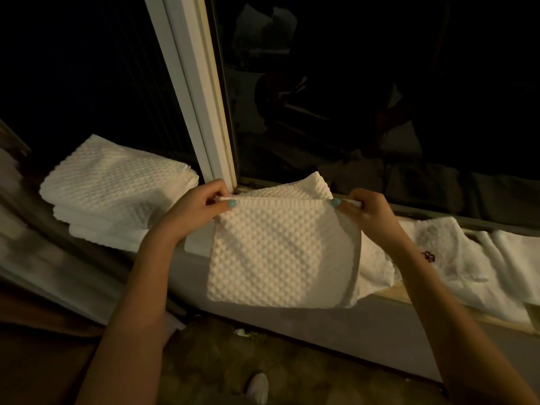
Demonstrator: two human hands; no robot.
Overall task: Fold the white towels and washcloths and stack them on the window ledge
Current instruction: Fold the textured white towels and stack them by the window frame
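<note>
A white bumpy-textured washcloth (280, 255) hangs in front of the window ledge (195, 244), held up by its two top corners. My left hand (201, 206) pinches the top left corner and my right hand (365, 210) pinches the top right corner. Behind its top edge another folded white cloth (309, 187) lies on the ledge. A stack of folded white towels (117, 191) sits on the ledge to the left. Unfolded white cloths (455, 258) lie loose on the ledge to the right.
A white window frame post (201, 92) rises between the stack and the held cloth. Dark glass (380, 97) reflects the room. A curtain (38, 264) hangs at the left. A shoe (258, 387) shows on the patterned floor below.
</note>
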